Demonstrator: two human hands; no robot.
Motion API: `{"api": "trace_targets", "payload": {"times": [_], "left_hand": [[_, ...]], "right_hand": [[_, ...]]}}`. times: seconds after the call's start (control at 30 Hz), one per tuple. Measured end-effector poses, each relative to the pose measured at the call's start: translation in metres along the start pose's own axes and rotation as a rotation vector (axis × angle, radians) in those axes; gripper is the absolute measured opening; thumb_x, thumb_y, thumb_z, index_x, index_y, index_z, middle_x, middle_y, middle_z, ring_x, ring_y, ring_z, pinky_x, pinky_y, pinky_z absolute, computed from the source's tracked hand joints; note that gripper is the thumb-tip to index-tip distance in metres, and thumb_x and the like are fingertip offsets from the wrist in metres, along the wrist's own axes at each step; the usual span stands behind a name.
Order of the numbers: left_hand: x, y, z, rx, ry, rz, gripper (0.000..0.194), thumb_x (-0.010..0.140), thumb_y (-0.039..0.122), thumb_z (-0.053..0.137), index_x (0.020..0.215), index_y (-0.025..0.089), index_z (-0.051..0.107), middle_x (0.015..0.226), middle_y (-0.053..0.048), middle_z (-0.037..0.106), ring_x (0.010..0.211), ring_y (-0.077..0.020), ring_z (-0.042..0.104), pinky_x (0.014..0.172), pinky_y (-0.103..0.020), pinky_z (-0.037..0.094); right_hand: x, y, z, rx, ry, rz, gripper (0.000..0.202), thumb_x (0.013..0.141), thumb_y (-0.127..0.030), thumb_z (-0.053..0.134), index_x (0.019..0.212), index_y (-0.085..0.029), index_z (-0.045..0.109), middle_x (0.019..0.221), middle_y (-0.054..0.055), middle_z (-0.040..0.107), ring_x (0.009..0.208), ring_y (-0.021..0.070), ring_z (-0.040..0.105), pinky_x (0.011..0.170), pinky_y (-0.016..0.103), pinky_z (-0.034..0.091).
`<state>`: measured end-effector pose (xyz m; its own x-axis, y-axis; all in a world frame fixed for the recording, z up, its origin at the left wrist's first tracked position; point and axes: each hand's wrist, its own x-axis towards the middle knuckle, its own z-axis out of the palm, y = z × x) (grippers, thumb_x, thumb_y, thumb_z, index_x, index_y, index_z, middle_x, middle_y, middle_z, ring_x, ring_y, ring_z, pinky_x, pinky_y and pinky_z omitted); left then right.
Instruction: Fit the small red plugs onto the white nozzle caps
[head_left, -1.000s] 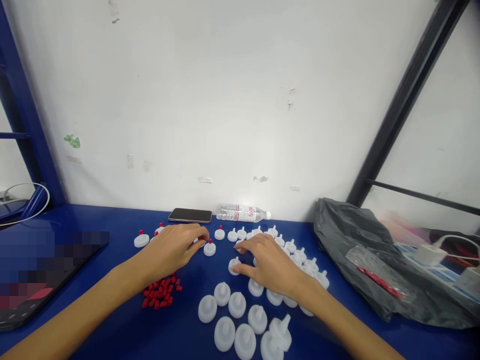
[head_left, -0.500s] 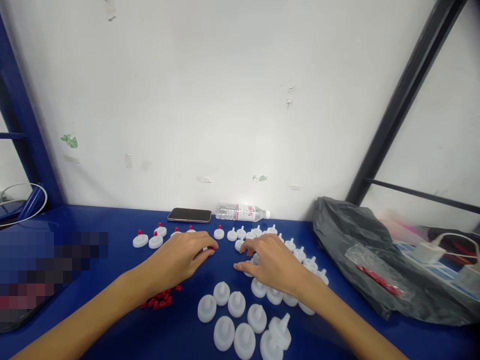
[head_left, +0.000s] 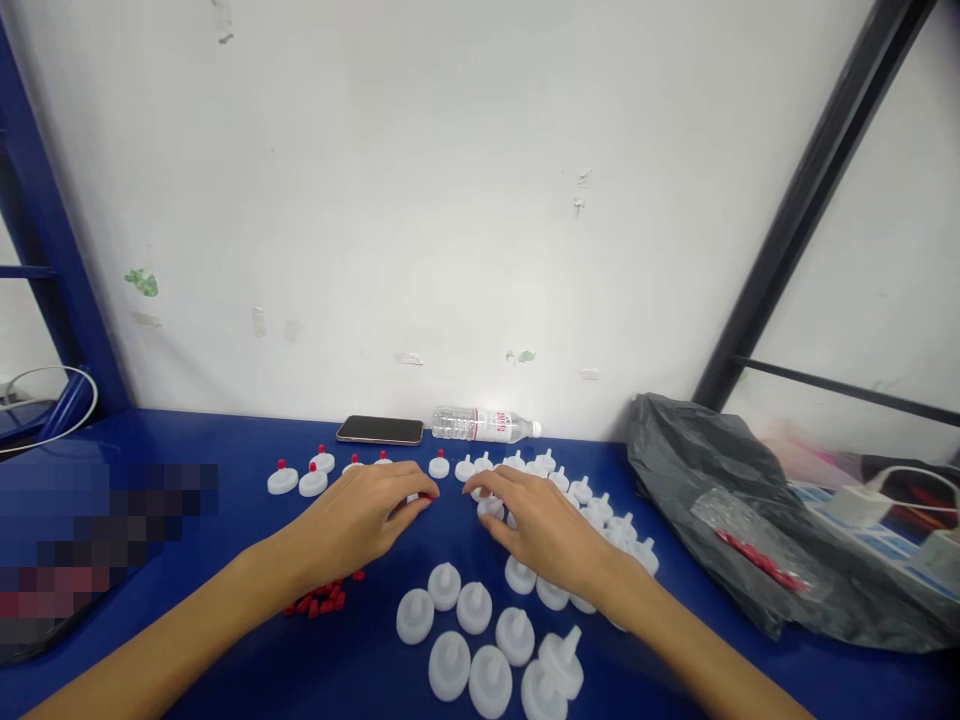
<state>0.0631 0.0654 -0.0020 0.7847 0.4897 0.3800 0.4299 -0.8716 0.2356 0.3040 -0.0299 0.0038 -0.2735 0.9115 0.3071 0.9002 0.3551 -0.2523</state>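
Observation:
My left hand [head_left: 367,515] is curled low over the table, thumb and fingertips drawn together. A sliver of a white nozzle cap [head_left: 412,497] shows between them; the rest is hidden. My right hand [head_left: 536,520] hovers at the cluster of white nozzle caps [head_left: 600,510], thumb and forefinger apart. One nozzle cap [head_left: 490,508] lies in the gap between these fingers; contact cannot be made out. Past my left hand stand several white caps with red tips [head_left: 313,482]. Small loose red tips [head_left: 322,603] lie below my left wrist, partly covered by it.
Several larger-looking white nozzle caps [head_left: 450,665] stand at the near middle of the blue table [head_left: 225,440]. A phone [head_left: 380,430] and a clear bottle [head_left: 480,425] lie by the wall. A black plastic bag [head_left: 690,480] with a packet of red pieces [head_left: 761,560] is at right.
My right hand's forefinger has moved slightly left and its thumb a little right, with the nozzle cap between them now more visible. My left hand has hardly moved.

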Motion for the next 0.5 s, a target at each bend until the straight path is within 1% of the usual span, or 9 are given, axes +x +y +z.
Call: {"api": "trace_targets", "payload": {"times": [0.07,0.17,0.27,0.37,0.5], "left_hand": [[0.0,0.002,-0.001,-0.02,0.014,-0.002,0.021,0.102,0.025,0.049,0.109,0.027,0.069,0.108,0.001,0.076,0.094,-0.0185,0.07,0.082,-0.031,0.05],[-0.001,0.006,0.0,-0.059,0.063,0.004,0.02,0.102,0.025,0.05,0.108,0.026,0.069,0.103,0.001,0.075,0.085,-0.0161,0.069,0.077,-0.029,0.05],[-0.002,0.012,0.001,-0.113,0.122,0.011,0.019,0.102,0.026,0.051,0.108,0.026,0.07,0.098,0.001,0.074,0.076,-0.0133,0.066,0.069,-0.026,0.048],[-0.002,0.017,0.004,-0.147,0.15,0.034,0.019,0.102,0.026,0.052,0.107,0.025,0.071,0.097,0.001,0.075,0.073,-0.0121,0.065,0.062,-0.023,0.045],[-0.002,0.021,0.009,-0.164,0.161,0.063,0.018,0.102,0.023,0.053,0.106,0.026,0.071,0.1,0.002,0.076,0.072,-0.0109,0.064,0.062,-0.022,0.045]], "right_hand": [[-0.001,-0.003,0.0,0.015,0.02,-0.028,0.043,0.095,-0.012,0.061,0.135,-0.028,0.056,0.119,0.005,0.069,0.103,0.0238,0.068,0.093,0.041,0.052],[-0.002,-0.006,0.001,0.025,0.062,-0.051,0.05,0.096,-0.014,0.06,0.143,-0.028,0.049,0.119,0.007,0.069,0.113,0.026,0.065,0.098,0.044,0.052],[-0.003,-0.007,0.004,0.029,0.086,-0.062,0.051,0.098,-0.019,0.061,0.146,-0.027,0.045,0.119,0.008,0.07,0.112,0.0264,0.065,0.097,0.044,0.053],[-0.003,-0.007,0.006,0.014,0.094,-0.098,0.049,0.099,-0.024,0.064,0.144,-0.026,0.047,0.118,0.009,0.07,0.111,0.0268,0.066,0.096,0.044,0.054],[-0.003,-0.006,0.008,-0.028,0.112,-0.156,0.051,0.097,-0.026,0.068,0.143,-0.024,0.047,0.113,0.009,0.072,0.109,0.0276,0.066,0.095,0.045,0.054]]}}
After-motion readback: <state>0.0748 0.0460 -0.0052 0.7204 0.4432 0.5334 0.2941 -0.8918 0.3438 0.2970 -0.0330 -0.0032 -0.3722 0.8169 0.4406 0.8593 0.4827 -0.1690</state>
